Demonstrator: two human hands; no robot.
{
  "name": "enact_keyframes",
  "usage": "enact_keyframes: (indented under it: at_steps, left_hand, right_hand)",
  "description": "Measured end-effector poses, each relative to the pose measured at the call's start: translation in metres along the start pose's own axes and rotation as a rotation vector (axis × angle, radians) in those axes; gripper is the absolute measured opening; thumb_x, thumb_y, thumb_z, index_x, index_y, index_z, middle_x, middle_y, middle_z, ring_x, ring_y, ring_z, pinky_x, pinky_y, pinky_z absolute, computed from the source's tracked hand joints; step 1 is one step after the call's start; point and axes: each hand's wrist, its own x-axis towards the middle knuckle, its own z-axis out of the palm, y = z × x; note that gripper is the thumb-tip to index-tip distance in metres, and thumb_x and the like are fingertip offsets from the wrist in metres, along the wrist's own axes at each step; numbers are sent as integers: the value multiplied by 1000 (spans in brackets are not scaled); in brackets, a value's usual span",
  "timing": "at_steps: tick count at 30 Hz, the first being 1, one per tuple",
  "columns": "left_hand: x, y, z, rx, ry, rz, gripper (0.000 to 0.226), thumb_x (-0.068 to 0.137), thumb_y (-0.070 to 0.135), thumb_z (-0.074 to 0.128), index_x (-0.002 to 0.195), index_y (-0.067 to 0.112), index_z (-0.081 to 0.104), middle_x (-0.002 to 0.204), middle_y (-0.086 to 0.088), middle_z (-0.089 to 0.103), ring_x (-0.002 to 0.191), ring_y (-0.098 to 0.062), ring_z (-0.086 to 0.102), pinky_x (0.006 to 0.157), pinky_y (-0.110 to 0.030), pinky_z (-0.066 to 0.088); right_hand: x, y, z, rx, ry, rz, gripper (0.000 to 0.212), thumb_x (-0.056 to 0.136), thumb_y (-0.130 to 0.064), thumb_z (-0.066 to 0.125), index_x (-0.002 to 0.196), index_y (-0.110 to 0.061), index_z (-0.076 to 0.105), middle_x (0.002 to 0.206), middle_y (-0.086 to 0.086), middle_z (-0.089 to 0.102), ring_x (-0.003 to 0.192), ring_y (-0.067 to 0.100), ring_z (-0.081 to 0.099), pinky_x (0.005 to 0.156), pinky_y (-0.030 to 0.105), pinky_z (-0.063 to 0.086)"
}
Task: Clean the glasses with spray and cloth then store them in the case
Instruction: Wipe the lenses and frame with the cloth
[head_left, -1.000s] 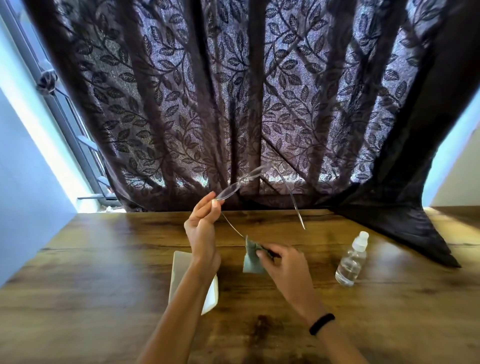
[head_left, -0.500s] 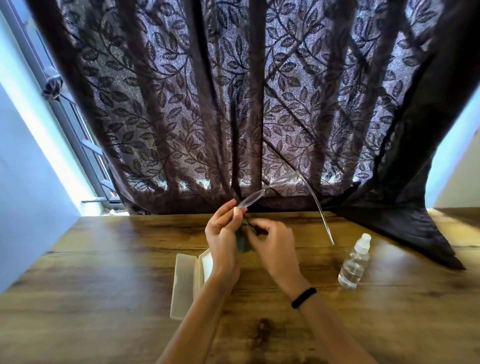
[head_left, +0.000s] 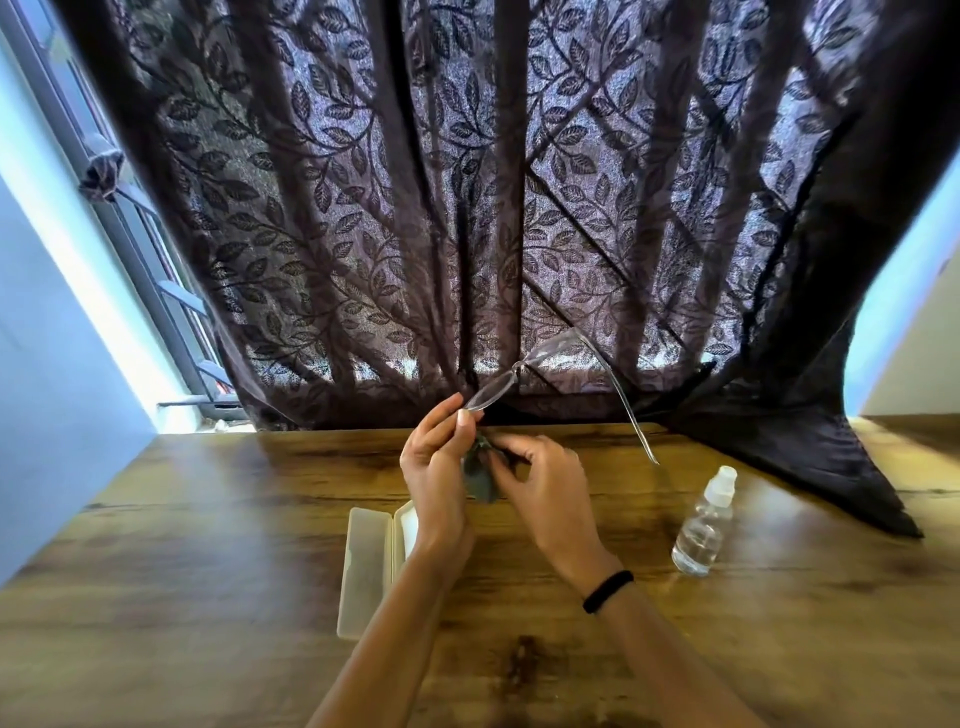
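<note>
My left hand (head_left: 434, 467) pinches the near end of a pair of clear-framed glasses (head_left: 524, 366), held up above the table with their arms unfolded; one arm hangs down to the right. My right hand (head_left: 545, 483) holds a small grey-green cloth (head_left: 480, 475) pressed up against my left hand, around the glasses' near arm, which the hands hide. A white glasses case (head_left: 366, 566) lies open on the table under my left forearm. A small clear spray bottle (head_left: 704, 522) with a white cap stands to the right.
The wooden table (head_left: 182, 571) runs up to a dark leaf-patterned curtain (head_left: 467, 208), whose right end drapes onto the table top behind the bottle. A pale wall and window frame stand at the left.
My right hand brought the cloth up from low over the table to meet my left hand at the glasses. Both hands drifted right, uncovering more of the case.
</note>
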Motion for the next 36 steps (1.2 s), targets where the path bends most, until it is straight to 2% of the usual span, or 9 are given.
enact_keyframes:
  at_steps: [7, 11, 15, 20, 23, 25, 28, 32, 36]
  left_hand:
    - [16, 5, 0, 3, 52, 60, 15, 85, 4, 59, 91, -3, 71, 105, 6, 66, 87, 6, 62, 70, -6, 46]
    - [21, 5, -1, 2, 42, 82, 16, 85, 3, 59, 94, -4, 69, 105, 5, 66, 88, 6, 61, 73, -6, 47]
    - [23, 2, -1, -4, 67, 88, 16, 85, 3, 59, 95, -5, 69, 105, 3, 65, 83, 9, 61, 67, -5, 46]
    - [31, 3, -5, 8, 103, 107, 17, 85, 3, 60, 98, -5, 68, 105, 4, 65, 83, 8, 61, 67, -5, 45]
    - [39, 5, -12, 44, 129, 139, 20, 86, 3, 59, 104, -5, 66, 103, 5, 63, 84, 7, 61, 69, -6, 46]
    - [41, 6, -16, 78, 123, 160, 20, 86, 2, 58, 105, -2, 66, 103, 3, 64, 86, 4, 62, 70, -6, 46]
    - [40, 3, -20, 100, 101, 171, 18, 86, 2, 59, 102, 3, 67, 104, 0, 65, 86, 2, 61, 70, -7, 46]
    - [36, 1, -24, 105, 60, 149, 16, 86, 2, 58, 98, 8, 69, 103, -2, 66, 83, 7, 62, 70, -5, 45]
    - [35, 5, -27, 123, -17, 150, 17, 87, 1, 56, 90, 9, 70, 102, -4, 66, 83, 7, 62, 70, -4, 44]
  right_hand:
    - [-21, 25, -9, -76, 13, 18, 20, 84, -22, 64, 102, -17, 69, 94, -2, 73, 85, 13, 63, 69, 33, 55]
    - [-27, 35, -13, -67, 33, 22, 19, 84, -18, 65, 102, -15, 69, 95, -2, 73, 86, 10, 63, 73, 28, 54]
    - [-32, 40, -14, -75, 54, 9, 20, 82, -17, 66, 102, -12, 69, 94, -1, 73, 80, 4, 61, 78, 22, 51]
    - [-40, 54, -18, -91, 69, 28, 21, 80, -15, 68, 101, -11, 70, 92, -4, 73, 75, 3, 64, 81, -2, 35]
    - [-44, 68, -24, -96, 61, 63, 20, 81, -13, 67, 101, -11, 69, 92, 0, 73, 74, -1, 62, 63, 4, 46]
    - [-42, 79, -26, -115, 55, 116, 20, 83, -15, 66, 101, -8, 68, 89, 4, 73, 68, -1, 60, 55, 7, 46]
    - [-32, 92, -28, -113, 34, 224, 24, 85, -23, 63, 101, -6, 68, 89, 6, 72, 72, 4, 59, 59, 11, 44]
    - [-18, 102, -35, -150, -57, 264, 30, 88, -34, 57, 102, -11, 69, 92, -3, 69, 74, 5, 62, 63, 15, 45]
    - [0, 100, -50, -208, 131, 181, 24, 87, -26, 59, 91, -6, 71, 72, -1, 60, 61, 5, 51, 58, 15, 35]
